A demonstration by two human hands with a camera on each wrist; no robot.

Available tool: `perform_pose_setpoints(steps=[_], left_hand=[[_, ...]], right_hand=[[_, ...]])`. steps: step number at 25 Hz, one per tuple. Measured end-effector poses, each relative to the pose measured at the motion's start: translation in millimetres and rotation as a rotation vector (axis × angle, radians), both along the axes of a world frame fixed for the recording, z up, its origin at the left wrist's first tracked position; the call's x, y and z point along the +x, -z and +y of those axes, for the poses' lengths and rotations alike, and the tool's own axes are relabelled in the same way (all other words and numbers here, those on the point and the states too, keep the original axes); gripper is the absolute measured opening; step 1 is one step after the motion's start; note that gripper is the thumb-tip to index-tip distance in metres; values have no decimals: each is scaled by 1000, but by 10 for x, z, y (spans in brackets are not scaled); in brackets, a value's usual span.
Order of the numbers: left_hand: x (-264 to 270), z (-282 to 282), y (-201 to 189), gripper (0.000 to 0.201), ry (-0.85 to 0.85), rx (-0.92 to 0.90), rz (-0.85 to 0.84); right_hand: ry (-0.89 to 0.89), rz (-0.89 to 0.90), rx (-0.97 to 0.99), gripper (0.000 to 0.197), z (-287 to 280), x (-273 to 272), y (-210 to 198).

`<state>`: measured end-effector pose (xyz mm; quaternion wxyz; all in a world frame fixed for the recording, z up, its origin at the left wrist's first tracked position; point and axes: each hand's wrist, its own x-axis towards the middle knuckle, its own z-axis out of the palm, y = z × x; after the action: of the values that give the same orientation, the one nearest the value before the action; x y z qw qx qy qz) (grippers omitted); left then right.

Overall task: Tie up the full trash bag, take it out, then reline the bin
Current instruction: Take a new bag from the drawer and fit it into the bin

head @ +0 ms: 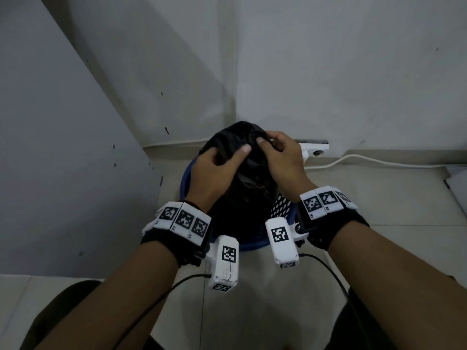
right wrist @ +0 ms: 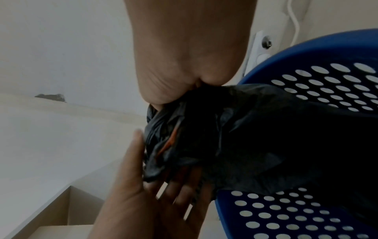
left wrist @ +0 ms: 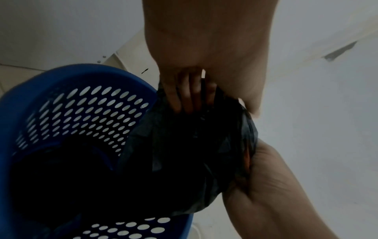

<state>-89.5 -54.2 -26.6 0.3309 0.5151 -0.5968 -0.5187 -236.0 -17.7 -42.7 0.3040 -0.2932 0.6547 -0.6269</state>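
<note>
The black trash bag (head: pixel 242 173) sits inside the blue perforated bin (head: pixel 185 183), which stands on the tiled floor (head: pixel 379 223) in a corner formed by two white walls (head: pixel 341 66). The gathered upper part of the bag rises above the bin rim and leans toward the far side, in the direction of the corner.

Left hand (head: pixel 214 170) — positioned on the left side of the bag's gathered top. The fingers curl around a fold of black film while the thumb lies extended across the top of the bundle. In the left wrist view, the fingertips (left wrist: pixel 184 97) press into the plastic from the outside. Grip state: closed around the bag material.

Right hand (head: pixel 280 157) — positioned on the right side of the same gathered top, just beside the left hand; the two thumbs are near each other. The thumb and fingers pinch a bunched section of film at the crown of the bag. In the right wrist view, the palm bears directly on the crumpled plastic, and a thin orange strip (right wrist: pixel 171 140) shows between the folds. Grip state: pinching the bag material.

Relative position: the bag mass hangs below both grips, with its lower portion down in the bin. The grips hold only the topmost bunched film, above rim level.

A white power strip (head: pixel 316 149) with a white cable (head: pixel 366 160) lies on the floor behind the bin, along the wall base.
</note>
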Motion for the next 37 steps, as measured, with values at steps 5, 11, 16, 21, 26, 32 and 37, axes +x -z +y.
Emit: perform_pose_setpoints(steps=[5,11,16,21,26,32,37], left_hand=[[84,17,394,35,-186,236,319],[167,111,580,41,-208,326,391],[114,144,439,31,-152,356,500],[475,75,638,29,-310,405,406],[1064,-80,1005,42,-475,83,-297],[871,-250,1021,60,-320,-65,-700],[320,-465,774,93,369,-794,-599]], right_hand=[[248,-23,107,6,145,-116,260],[266,695,253,40,448,-114,388],[-501,741,318,20,330,-74,345],[-20,656,261,23,188,-362,299],[256,356,525,28,264,-710,342],[6,590,525,31,257,-527,460],[-303,482,92,25,-84,-367,309]])
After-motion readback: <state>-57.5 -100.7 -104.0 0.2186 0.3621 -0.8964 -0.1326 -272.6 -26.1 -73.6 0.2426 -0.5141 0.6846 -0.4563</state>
